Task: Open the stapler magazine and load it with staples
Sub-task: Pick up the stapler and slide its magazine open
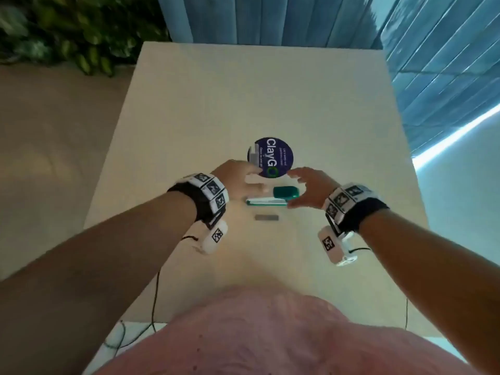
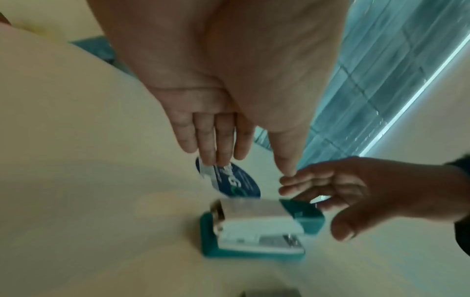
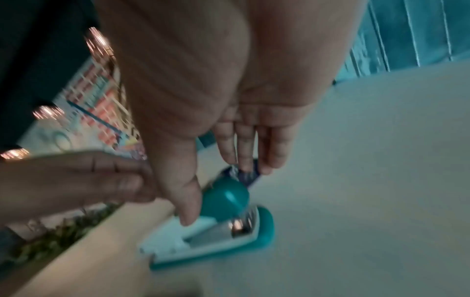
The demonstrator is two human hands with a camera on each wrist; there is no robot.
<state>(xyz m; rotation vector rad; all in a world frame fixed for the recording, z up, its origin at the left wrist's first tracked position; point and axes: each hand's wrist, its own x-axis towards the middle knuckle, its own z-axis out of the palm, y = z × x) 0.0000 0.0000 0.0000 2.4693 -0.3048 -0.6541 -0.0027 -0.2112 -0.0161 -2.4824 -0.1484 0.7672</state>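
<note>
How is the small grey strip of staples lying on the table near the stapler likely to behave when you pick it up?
The staple strip looks thin and flat on the table, so it is probably light but awkward to pinch. A strip like this may snap if bent. It lies flat, so it should not roll.

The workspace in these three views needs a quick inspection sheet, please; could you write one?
Surface: beige table, matte.
Job's things: teal stapler lying opened, cover swung back; grey staple strip lying on the table nearer the person, apart from it.
Clutter: round blue ClayGo sticker, with a small grey item on it, too blurred to identify.
Hands: left hand and right hand open on either side of the stapler, holding nothing.
Cables: thin black wrist-camera leads.
Surroundings: green foliage, blue slatted wall.
</note>
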